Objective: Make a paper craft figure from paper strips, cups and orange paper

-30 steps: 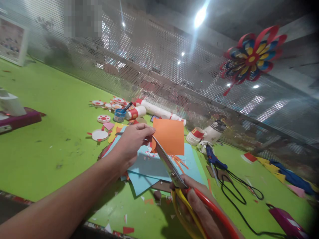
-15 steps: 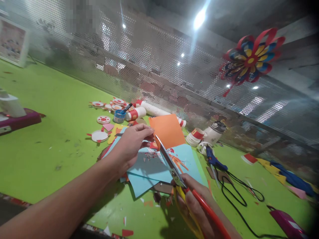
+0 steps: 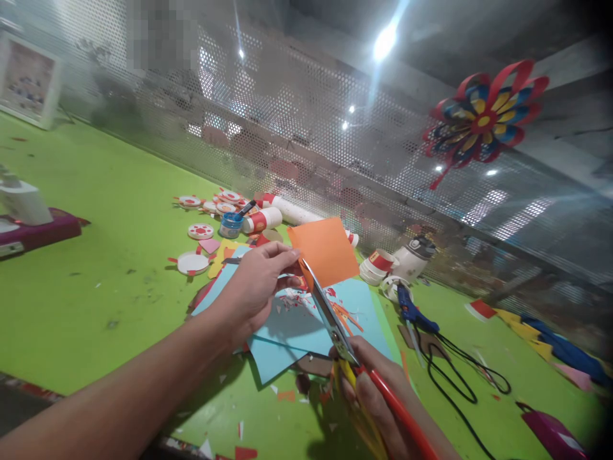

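Between thumb and fingers, my left hand (image 3: pixel 261 281) pinches the left edge of a square of orange paper (image 3: pixel 325 251), holding it up over the work pile. My right hand (image 3: pixel 378 390) grips scissors (image 3: pixel 332 326) with one red and one yellow handle. Their blades point up and away, and the tips lie at the paper's lower left edge, close to my left fingertips. The blades look nearly closed. Beneath are light blue sheets (image 3: pixel 282 348), with thin orange strips (image 3: pixel 348 316) and small white and red scraps (image 3: pixel 297 300) on top.
A blue glue gun (image 3: pixel 416 311) with a looping black cord lies right of the sheets. Paper cups (image 3: pixel 378 265) and a white bottle (image 3: pixel 414 255) stand behind it. A blue paint jar (image 3: pixel 230 225) and paper discs (image 3: pixel 192 262) sit at back left. A perforated screen (image 3: pixel 297 128) borders the green table (image 3: pixel 119 255).
The orange paper has tilted slightly, and my left hand has shifted a little to the right with it. The scissors stay at the paper's edge. The whole view has moved slightly.
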Action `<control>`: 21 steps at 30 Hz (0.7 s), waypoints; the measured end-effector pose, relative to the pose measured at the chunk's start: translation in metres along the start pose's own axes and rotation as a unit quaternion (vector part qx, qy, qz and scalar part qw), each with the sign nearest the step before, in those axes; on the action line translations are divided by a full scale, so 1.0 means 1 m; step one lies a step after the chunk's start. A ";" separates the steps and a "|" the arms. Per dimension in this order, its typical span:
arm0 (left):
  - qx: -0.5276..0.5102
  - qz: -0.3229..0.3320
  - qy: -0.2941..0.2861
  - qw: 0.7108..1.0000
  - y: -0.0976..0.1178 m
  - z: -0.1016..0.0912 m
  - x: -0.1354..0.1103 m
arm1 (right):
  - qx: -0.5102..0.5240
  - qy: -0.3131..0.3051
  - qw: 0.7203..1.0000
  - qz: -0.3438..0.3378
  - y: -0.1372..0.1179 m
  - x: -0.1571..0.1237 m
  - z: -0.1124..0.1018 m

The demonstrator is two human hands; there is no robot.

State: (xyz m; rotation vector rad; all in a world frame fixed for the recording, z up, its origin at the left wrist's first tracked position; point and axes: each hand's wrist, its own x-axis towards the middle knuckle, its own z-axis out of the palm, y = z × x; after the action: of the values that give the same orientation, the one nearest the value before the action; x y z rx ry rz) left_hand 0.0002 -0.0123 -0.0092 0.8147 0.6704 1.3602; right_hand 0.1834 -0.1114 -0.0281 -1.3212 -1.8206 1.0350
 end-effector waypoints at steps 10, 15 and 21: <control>0.002 0.007 0.003 1.000 -0.001 0.000 0.000 | -0.037 0.005 0.999 -0.021 0.010 0.001 -0.002; -0.007 0.005 0.008 1.000 0.000 0.000 -0.001 | -0.087 0.028 0.995 -0.040 0.015 0.000 0.000; -0.011 -0.002 0.008 1.000 0.001 0.001 -0.003 | -0.112 0.041 0.992 -0.050 0.017 0.000 0.001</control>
State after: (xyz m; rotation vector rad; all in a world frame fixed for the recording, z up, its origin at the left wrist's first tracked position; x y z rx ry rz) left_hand 0.0005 -0.0152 -0.0083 0.7848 0.6676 1.3696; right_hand 0.1903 -0.1086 -0.0437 -1.3640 -1.9626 0.7305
